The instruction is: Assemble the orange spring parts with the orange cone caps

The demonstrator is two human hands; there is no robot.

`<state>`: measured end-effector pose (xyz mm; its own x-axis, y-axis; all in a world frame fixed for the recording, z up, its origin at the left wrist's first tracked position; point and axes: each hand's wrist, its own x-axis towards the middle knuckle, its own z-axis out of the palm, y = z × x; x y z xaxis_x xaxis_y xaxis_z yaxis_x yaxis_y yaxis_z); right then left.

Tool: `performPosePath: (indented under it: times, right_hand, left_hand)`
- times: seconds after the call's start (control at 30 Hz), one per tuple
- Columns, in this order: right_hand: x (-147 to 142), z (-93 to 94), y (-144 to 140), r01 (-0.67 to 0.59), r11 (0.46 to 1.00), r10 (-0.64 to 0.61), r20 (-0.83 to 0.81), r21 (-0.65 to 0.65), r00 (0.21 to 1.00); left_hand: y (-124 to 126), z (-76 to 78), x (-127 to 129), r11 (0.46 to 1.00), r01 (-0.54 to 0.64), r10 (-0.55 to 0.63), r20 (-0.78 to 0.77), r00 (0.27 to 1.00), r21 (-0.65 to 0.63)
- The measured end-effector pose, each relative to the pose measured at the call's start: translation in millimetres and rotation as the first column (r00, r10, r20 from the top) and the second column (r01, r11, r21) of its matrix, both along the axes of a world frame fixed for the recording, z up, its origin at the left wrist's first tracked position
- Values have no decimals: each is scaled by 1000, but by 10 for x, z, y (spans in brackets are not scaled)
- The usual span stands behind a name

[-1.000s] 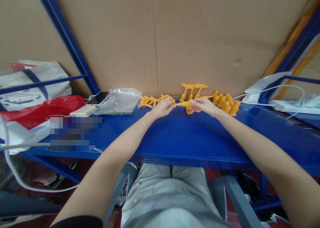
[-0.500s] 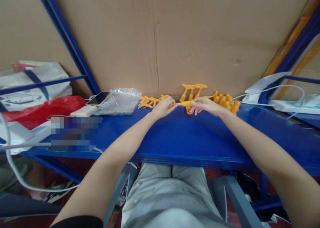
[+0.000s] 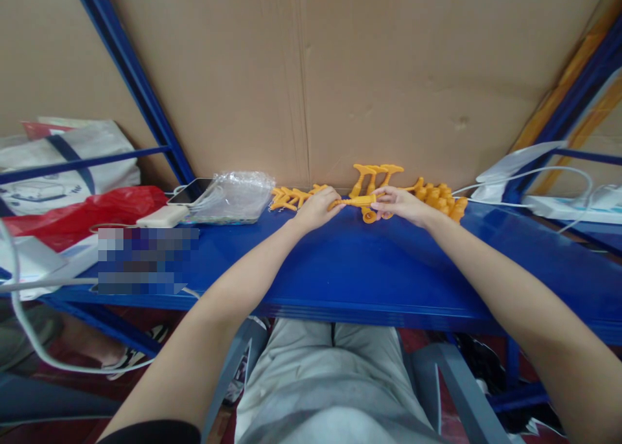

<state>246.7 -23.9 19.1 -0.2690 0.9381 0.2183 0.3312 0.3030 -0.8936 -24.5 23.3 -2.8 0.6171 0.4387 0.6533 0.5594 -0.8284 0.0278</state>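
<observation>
An orange plastic rod-like piece [image 3: 359, 201] lies level between my two hands, above the back of the blue table. My left hand [image 3: 317, 210] is closed around its left end, which the fingers mostly cover. At the right end, the fingers of my right hand [image 3: 397, 205] pinch it. Just behind it, several orange T-shaped handles [image 3: 372, 172] stand upright near the cardboard. Round orange ends [image 3: 369, 216] show beneath the held piece. More orange branching pieces [image 3: 286, 198] lie beyond my left hand, and a pile of thick orange parts [image 3: 440, 196] sits beyond the right.
On the left of the blue table [image 3: 340, 269] are a clear plastic bag [image 3: 238, 198], a phone [image 3: 194, 191], a white power bank-like block [image 3: 162, 217] and a red bag [image 3: 97, 214]. Cardboard [image 3: 311, 74] walls the back. White cables run at both sides. Another person's foot [image 3: 116, 363] shows lower left.
My right hand's fingers have shifted slightly on the orange piece and curled differently. The left hand stays in place. The other person's foot has moved right.
</observation>
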Motion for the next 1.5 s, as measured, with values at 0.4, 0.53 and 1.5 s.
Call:
performPosePath:
  times: [0.4,0.53,1.5]
  right_hand:
    - [-106,42,-58,41,997,-38,53,-62,998]
    - [-75,24,-25,6,998,-7,27,61,1000]
    - [-134,-30,-39,-36,996,34,28,82,999]
  left_hand:
    - [-40,7,2,999,-7,8,-17,1000,44]
    - [-40,20,-5,1000,-12,13,-27,1000,25]
    - [-69,-4,26,985,-34,40,-32,999,169]
